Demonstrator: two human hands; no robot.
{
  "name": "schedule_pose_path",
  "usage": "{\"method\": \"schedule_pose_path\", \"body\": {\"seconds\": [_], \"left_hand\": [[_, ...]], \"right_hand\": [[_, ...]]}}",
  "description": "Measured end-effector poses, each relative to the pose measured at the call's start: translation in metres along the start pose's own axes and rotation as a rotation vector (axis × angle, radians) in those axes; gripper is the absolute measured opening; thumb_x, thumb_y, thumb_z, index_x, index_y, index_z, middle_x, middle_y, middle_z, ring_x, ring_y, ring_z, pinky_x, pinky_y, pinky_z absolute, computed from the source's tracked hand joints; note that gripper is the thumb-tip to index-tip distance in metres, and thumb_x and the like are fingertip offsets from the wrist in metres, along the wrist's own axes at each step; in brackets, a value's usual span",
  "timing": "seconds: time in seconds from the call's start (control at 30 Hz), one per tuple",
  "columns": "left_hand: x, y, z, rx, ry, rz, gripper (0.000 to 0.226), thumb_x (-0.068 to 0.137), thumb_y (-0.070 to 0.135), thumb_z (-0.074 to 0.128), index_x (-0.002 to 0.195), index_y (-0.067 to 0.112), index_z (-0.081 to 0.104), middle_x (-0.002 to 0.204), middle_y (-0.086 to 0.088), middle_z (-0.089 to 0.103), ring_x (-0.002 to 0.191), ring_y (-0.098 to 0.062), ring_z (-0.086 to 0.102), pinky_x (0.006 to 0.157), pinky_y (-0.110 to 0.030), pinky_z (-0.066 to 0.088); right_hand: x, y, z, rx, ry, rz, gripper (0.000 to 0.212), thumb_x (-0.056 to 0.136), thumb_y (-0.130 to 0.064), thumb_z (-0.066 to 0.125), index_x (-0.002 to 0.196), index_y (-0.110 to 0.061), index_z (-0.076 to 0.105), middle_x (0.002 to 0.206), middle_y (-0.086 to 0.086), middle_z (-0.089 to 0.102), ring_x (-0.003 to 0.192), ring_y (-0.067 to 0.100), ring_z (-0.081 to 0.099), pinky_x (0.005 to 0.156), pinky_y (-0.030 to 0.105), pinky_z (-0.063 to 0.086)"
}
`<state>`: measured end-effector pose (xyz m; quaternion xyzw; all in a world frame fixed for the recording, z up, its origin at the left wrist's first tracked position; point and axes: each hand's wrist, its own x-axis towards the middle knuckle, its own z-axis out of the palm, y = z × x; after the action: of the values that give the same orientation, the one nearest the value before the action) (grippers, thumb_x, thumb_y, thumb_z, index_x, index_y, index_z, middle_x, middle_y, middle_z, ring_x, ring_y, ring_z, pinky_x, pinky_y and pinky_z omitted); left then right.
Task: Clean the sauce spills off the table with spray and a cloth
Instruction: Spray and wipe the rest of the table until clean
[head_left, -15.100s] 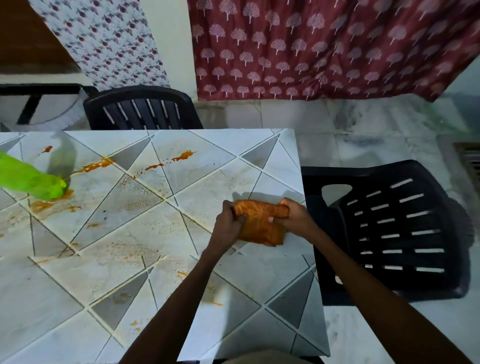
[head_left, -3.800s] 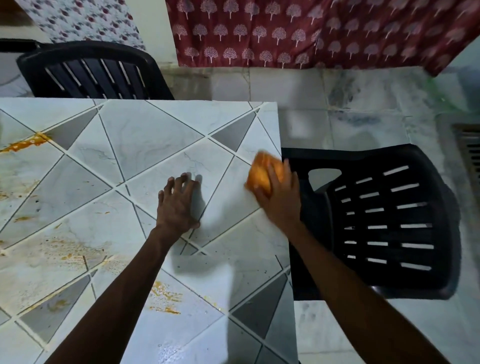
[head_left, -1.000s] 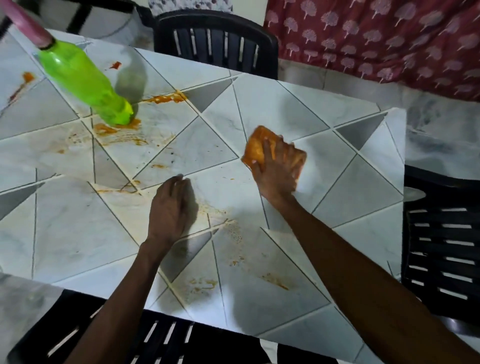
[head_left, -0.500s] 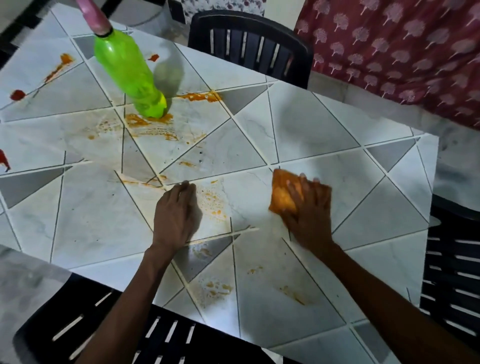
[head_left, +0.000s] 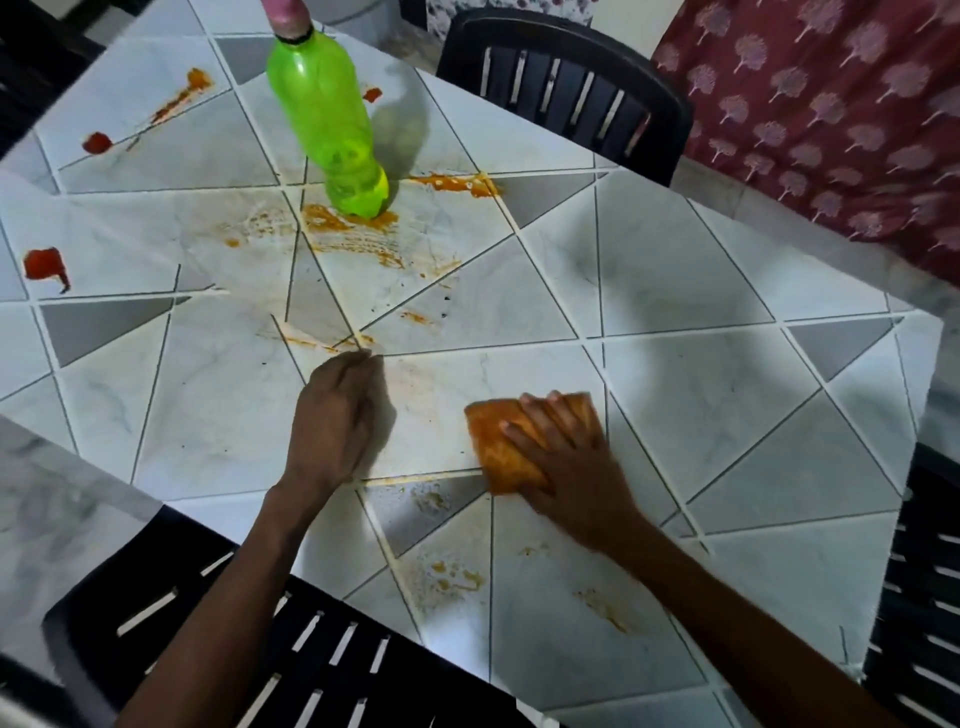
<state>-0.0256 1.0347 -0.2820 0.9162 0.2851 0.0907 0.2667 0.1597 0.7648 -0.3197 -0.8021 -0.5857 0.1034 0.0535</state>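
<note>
1. Here, the right hand (head_left: 566, 467) lay flat on a folded orange cloth (head_left: 506, 447), fingers spread across its top and pressing it onto the tiled table (head_left: 701, 395); the hand was open, not clenched around the fabric.
2. The cloth sat near the middle of the table's near half, its lower edge touching a grey triangular tile, and its fabric was stained a darker orange.
3. The left hand (head_left: 335, 421) rested palm down on the tabletop, well to the left of the cloth, fingers together and holding nothing.
4. A green plastic spray bottle (head_left: 324, 114) with a pink top stood on the far part of the table, appearing tilted in the wide-angle view, its base set in an orange sauce smear (head_left: 343, 223).
5. More orange sauce streaked right of the bottle's base (head_left: 457, 183), and thinner smudges lay below the cloth on the near tiles (head_left: 452, 574).
6. Red sauce blobs (head_left: 45, 262) sat near the table's left edge, with another red spot and an orange streak further back.
7. Black slatted plastic chairs stood at the far side (head_left: 566, 88), at the near edge beneath the arms (head_left: 311, 654) and at the right.
8. A maroon curtain (head_left: 841, 119) printed with pale trees hung behind the table's far right corner.
</note>
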Motion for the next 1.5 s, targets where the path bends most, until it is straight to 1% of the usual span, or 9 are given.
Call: {"method": "schedule_pose_path", "body": {"seconds": [0.2, 0.4, 0.53, 0.8, 0.93, 1.13, 1.27, 1.4, 1.5], "left_hand": [[-0.012, -0.026, 0.001, 0.178, -0.011, -0.092, 0.048, 0.093, 0.04, 0.05, 0.133, 0.014, 0.056, 0.138, -0.01, 0.053, 0.122, -0.034, 0.053, 0.097, -0.045, 0.047], [-0.035, -0.04, -0.007, 0.184, -0.025, -0.19, 0.05, 0.094, 0.04, 0.043, 0.135, 0.015, 0.053, 0.143, -0.008, 0.048, 0.122, -0.034, 0.051, 0.097, -0.045, 0.046], [-0.042, -0.048, -0.013, 0.129, -0.029, -0.126, 0.052, 0.092, 0.033, 0.044, 0.139, 0.014, 0.053, 0.146, -0.008, 0.049, 0.124, -0.033, 0.052, 0.098, -0.043, 0.046], [-0.043, -0.052, -0.007, 0.134, 0.009, -0.056, 0.049, 0.094, 0.025, 0.038, 0.136, 0.009, 0.058, 0.145, -0.011, 0.053, 0.131, -0.036, 0.05, 0.1, -0.044, 0.047], [-0.047, -0.056, -0.008, -0.057, 0.027, -0.162, 0.05, 0.094, 0.019, 0.037, 0.141, 0.016, 0.054, 0.152, 0.001, 0.045, 0.143, -0.021, 0.038, 0.114, -0.038, 0.034], [-0.042, -0.058, -0.027, -0.304, -0.079, -0.28, 0.054, 0.09, 0.024, 0.038, 0.14, 0.012, 0.054, 0.153, 0.004, 0.042, 0.147, -0.015, 0.028, 0.12, -0.034, 0.023], [-0.056, -0.048, -0.022, -0.031, -0.054, -0.124, 0.052, 0.091, 0.029, 0.045, 0.132, 0.001, 0.059, 0.145, -0.015, 0.051, 0.137, -0.032, 0.042, 0.114, -0.038, 0.032], [-0.083, -0.038, -0.015, 0.011, -0.01, -0.176, 0.051, 0.083, 0.012, 0.049, 0.132, -0.002, 0.058, 0.141, -0.021, 0.051, 0.131, -0.04, 0.048, 0.108, -0.049, 0.042], [-0.1, -0.036, -0.013, 0.033, -0.002, -0.211, 0.055, 0.081, 0.008, 0.047, 0.134, -0.002, 0.055, 0.143, -0.022, 0.049, 0.13, -0.043, 0.048, 0.108, -0.05, 0.041]], "right_hand": [[0.126, 0.012, -0.016, 0.002, 0.071, 0.48, 0.072, 0.096, -0.065, 0.032, 0.159, -0.032, 0.021, 0.167, 0.006, 0.02, 0.152, 0.04, 0.015, 0.119, 0.066, 0.011], [0.131, -0.086, 0.0, -0.04, 0.014, 0.139, 0.074, 0.095, -0.06, 0.042, 0.16, -0.032, 0.018, 0.169, 0.004, 0.009, 0.155, 0.037, 0.007, 0.121, 0.063, 0.01], [0.062, -0.066, 0.001, -0.071, -0.058, -0.143, 0.075, 0.093, -0.061, 0.046, 0.159, -0.037, 0.021, 0.169, -0.002, 0.011, 0.156, 0.029, 0.008, 0.121, 0.06, 0.015], [0.167, -0.014, -0.02, -0.101, 0.038, 0.395, 0.069, 0.096, -0.058, 0.036, 0.157, -0.026, 0.028, 0.162, 0.01, 0.03, 0.146, 0.043, 0.027, 0.117, 0.067, 0.016], [0.162, -0.094, -0.003, -0.054, 0.052, 0.173, 0.071, 0.096, -0.058, 0.042, 0.159, -0.029, 0.024, 0.168, 0.005, 0.018, 0.153, 0.039, 0.014, 0.12, 0.058, -0.007], [0.031, -0.078, 0.007, -0.082, -0.087, -0.226, 0.072, 0.097, -0.063, 0.041, 0.16, -0.035, 0.019, 0.169, -0.002, 0.009, 0.156, 0.029, 0.005, 0.121, 0.06, 0.016], [0.031, -0.027, -0.001, -0.076, -0.075, -0.008, 0.071, 0.096, -0.061, 0.036, 0.16, -0.034, 0.019, 0.169, 0.0, 0.011, 0.156, 0.032, 0.006, 0.118, 0.063, 0.021], [0.1, -0.075, 0.008, -0.02, 0.016, 0.301, 0.072, 0.095, -0.06, 0.033, 0.16, -0.031, 0.02, 0.168, 0.004, 0.014, 0.153, 0.038, 0.01, 0.121, 0.063, 0.009], [0.1, -0.121, 0.015, -0.033, -0.012, 0.092, 0.073, 0.095, -0.056, 0.044, 0.16, -0.031, 0.021, 0.169, 0.003, 0.012, 0.154, 0.037, 0.008, 0.122, 0.062, 0.009]]}}
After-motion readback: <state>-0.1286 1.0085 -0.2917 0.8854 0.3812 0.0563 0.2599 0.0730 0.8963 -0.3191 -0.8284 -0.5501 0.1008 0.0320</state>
